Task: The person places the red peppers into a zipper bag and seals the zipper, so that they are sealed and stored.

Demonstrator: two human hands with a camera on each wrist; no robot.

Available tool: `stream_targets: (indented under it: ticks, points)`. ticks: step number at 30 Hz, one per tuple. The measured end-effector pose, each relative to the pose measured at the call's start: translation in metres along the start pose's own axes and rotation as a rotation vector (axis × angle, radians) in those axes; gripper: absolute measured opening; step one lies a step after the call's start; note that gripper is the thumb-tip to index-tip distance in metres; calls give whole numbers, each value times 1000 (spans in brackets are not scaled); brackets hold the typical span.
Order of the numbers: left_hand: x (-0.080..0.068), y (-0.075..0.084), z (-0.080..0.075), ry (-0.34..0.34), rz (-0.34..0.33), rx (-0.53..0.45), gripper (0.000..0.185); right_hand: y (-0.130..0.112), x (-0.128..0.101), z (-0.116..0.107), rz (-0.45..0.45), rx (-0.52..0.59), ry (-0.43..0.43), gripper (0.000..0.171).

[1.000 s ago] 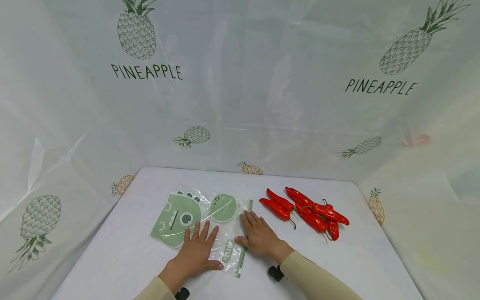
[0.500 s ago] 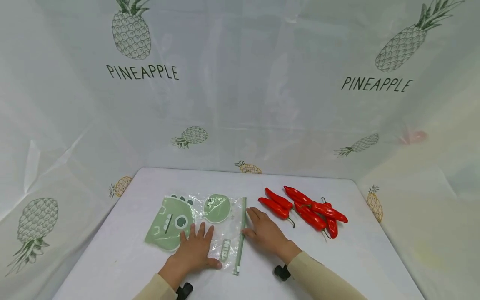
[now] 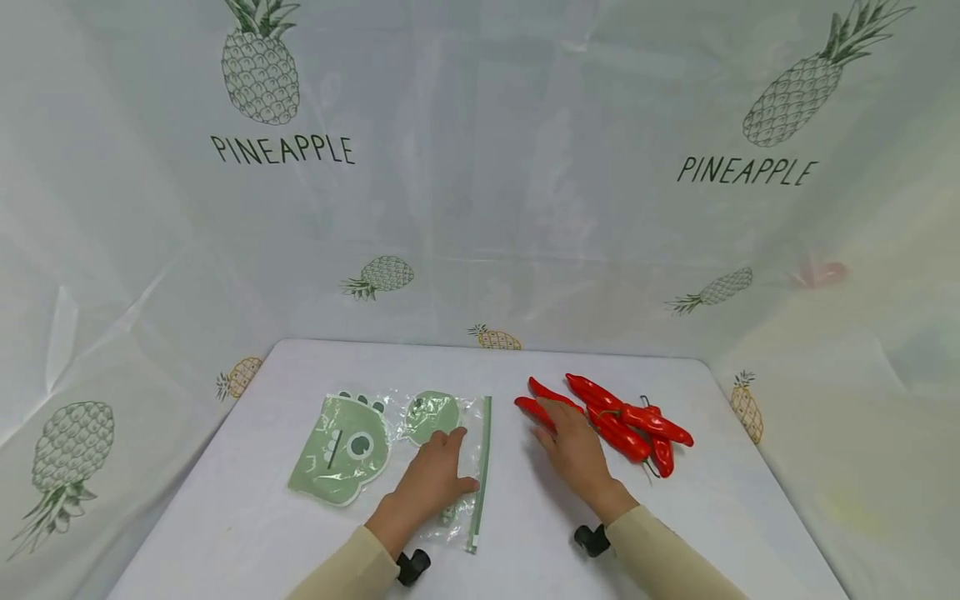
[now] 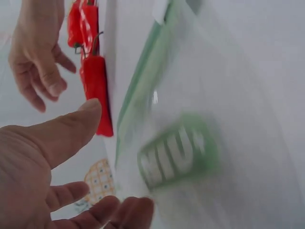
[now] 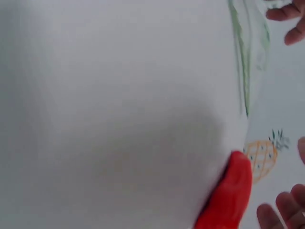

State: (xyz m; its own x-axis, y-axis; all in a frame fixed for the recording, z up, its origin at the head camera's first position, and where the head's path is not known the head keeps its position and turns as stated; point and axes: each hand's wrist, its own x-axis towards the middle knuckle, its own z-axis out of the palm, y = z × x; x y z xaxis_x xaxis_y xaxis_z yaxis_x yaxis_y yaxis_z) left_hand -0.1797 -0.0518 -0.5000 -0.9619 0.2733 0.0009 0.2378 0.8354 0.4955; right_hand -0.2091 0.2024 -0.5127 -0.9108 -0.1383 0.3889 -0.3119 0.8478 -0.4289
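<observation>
Red peppers [image 3: 615, 421], about six, are touched by the right hand [image 3: 573, 446], fingers relaxed. One plastic bag [image 3: 405, 450] is pressed by the left hand [image 3: 431, 479], fingers straight. Bare table [image 3: 675, 533] is seen toward its near edge.

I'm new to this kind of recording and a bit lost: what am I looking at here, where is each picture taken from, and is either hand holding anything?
No machine here: a person works with two bare hands. The wide picture comes from a camera on the head, looking down at a white table. The two close, blurry pictures come from cameras on each wrist.

On the table lies a clear zip bag with green prints, and beside it a bunch of red chili peppers.

The left hand rests flat on the bag, fingers relaxed. The right hand reaches over the nearest peppers, fingers fairly straight. Neither hand plainly grips anything.
</observation>
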Motion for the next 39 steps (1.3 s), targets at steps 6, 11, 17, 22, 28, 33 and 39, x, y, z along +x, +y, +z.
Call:
stream_targets:
  ticks: [6, 11, 17, 22, 28, 33, 39]
  points:
    - [17, 13, 14, 21, -22, -62, 90, 8, 14, -9, 102, 52, -29, 63]
    - [24, 20, 22, 20, -56, -81, 91, 15, 18, -5, 184, 120, -41, 63]
    - [28, 23, 28, 15, -67, -91, 90, 19, 18, -4, 294, 203, -58, 64]
    - [27, 24, 30, 12, -83, -89, 88, 22, 20, -19, 307, 228, -50, 66]
    - [26, 23, 32, 10, -78, -81, 83, 47, 16, -54, 299, 189, -56, 63]
    - [29, 17, 35, -3, -111, -102, 72, 81, 13, -83, 347, 108, -116, 66]
    - [34, 11, 33, -29, -134, -151, 60, 115, 12, -108, 374, 71, -224, 70]
